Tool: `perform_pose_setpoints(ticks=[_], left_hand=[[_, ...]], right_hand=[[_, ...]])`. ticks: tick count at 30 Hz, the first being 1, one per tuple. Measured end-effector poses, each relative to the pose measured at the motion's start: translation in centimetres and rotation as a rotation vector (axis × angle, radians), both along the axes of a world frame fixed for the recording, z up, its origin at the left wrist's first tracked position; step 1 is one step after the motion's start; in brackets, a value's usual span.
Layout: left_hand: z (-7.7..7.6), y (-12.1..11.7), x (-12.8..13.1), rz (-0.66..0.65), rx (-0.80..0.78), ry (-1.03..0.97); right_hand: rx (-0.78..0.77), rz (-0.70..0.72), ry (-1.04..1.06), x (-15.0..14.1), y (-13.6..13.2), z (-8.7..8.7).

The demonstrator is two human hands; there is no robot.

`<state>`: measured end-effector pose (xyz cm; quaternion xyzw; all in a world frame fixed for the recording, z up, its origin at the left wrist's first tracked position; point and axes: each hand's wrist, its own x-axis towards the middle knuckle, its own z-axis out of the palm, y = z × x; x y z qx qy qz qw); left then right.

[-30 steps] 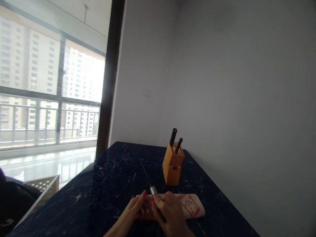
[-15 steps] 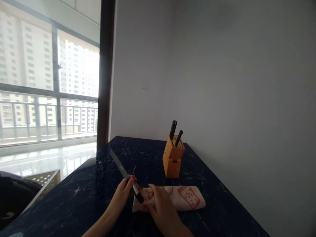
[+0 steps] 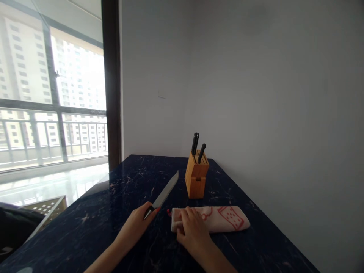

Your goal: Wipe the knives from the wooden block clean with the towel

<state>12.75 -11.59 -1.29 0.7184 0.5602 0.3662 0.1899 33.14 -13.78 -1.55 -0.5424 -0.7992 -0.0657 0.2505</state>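
My left hand [image 3: 142, 216] is closed around the dark handle of a knife [image 3: 166, 193], whose long blade points up and to the right, above the table. On the right, my right hand [image 3: 193, 225] has its fingers curled over the left part of a folded pinkish-white towel [image 3: 227, 219] with red drawings. The towel lies flat on the table, partly covered by that hand. Behind the towel stands a wooden knife block [image 3: 196, 178], with two black-handled knives [image 3: 195, 143] upright in its slots.
The dark blue marbled table [image 3: 136, 174] reaches back to a grey wall [image 3: 256, 94]. At the left are a large window [image 3: 76, 83] and, beside the table, a dark item [image 3: 17, 227] next to a perforated light panel [image 3: 48, 206].
The knife has swung from pointing up-left to pointing up-right, and its handle has left the towel. My right hand and the towel appear slightly further right; the view has shifted a little.
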Motion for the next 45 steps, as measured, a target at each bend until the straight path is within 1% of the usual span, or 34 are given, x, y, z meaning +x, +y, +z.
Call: perform_pose_setpoints(ticks=[2, 3, 5, 8, 10, 12, 14, 16, 19, 24, 29, 31, 35, 36, 38, 41, 42, 43, 45], left_hand=[[-0.1, -0.3, 0.3, 0.007, -0.016, 0.087], [-0.1, -0.4, 0.4, 0.014, -0.027, 0.12], [-0.2, -0.6, 0.4, 0.028, -0.049, 0.173], [-0.6, -0.6, 0.3, 0.046, -0.07, 0.253], [-1.1, -0.5, 0.4, 0.049, -0.09, 0.305], [-1.5, -0.6, 0.5, 0.048, -0.118, 0.345], [-1.8, -0.7, 0.7, 0.053, -0.143, 0.379], [-1.9, -1.0, 1.1, 0.067, -0.168, 0.419], [-1.8, -1.8, 1.7, 0.073, -0.195, 0.497], [-1.6, -2.7, 2.8, 0.044, -0.154, 0.556], [-1.8, -2.8, 2.9, 0.004, -0.105, 0.561], [-1.7, -2.7, 2.8, -0.005, -0.107, 0.559], [-1.5, -2.7, 2.7, -0.012, -0.117, 0.541], [-1.5, -2.7, 2.7, -0.013, -0.115, 0.538], [-1.5, -2.7, 2.7, -0.022, -0.101, 0.54], [-1.8, -2.7, 2.8, -0.035, -0.087, 0.564], [-1.8, -2.7, 2.8, -0.034, -0.088, 0.569], [-1.8, -2.7, 2.8, -0.038, -0.092, 0.565], [-1.7, -2.6, 2.8, -0.057, -0.104, 0.53]], right_hand=[[0.004, 0.061, 0.029, 0.0, 0.2, -0.3], [0.007, 0.061, 0.037, 0.0, 0.5, -0.5], [0.033, 0.001, 0.054, 0.3, 1.2, -0.8], [0.145, -0.141, 0.12, 1.0, 2.3, -0.8], [0.23, -0.167, 0.191, 1.6, 2.8, -0.6], [0.281, -0.151, 0.272, 2.1, 3.0, -0.2], [0.292, -0.129, 0.354, 2.4, 2.9, 0.1], [0.279, -0.097, 0.428, 2.4, 2.7, 0.3], [0.231, -0.011, 0.494, 2.0, 2.4, 0.3], [0.091, 0.152, 0.416, -0.1, 1.7, -0.7], [-0.028, 0.333, 0.306, -1.7, 1.3, -1.5], [-0.035, 0.325, 0.281, -1.6, 1.3, -1.4], [-0.008, 0.162, 0.286, -1.1, 1.5, -0.9], [-0.003, 0.142, 0.29, -1.1, 1.5, -0.9], [0.017, 0.168, 0.285, -1.3, 1.4, -1.0], [0.067, 0.275, 0.256, -1.7, 1.0, -1.1], [0.077, 0.289, 0.243, -1.8, 0.9, -1.0], [0.081, 0.279, 0.231, -1.9, 0.8, -0.9], [0.073, 0.209, 0.219, -1.9, 0.8, -0.6]])
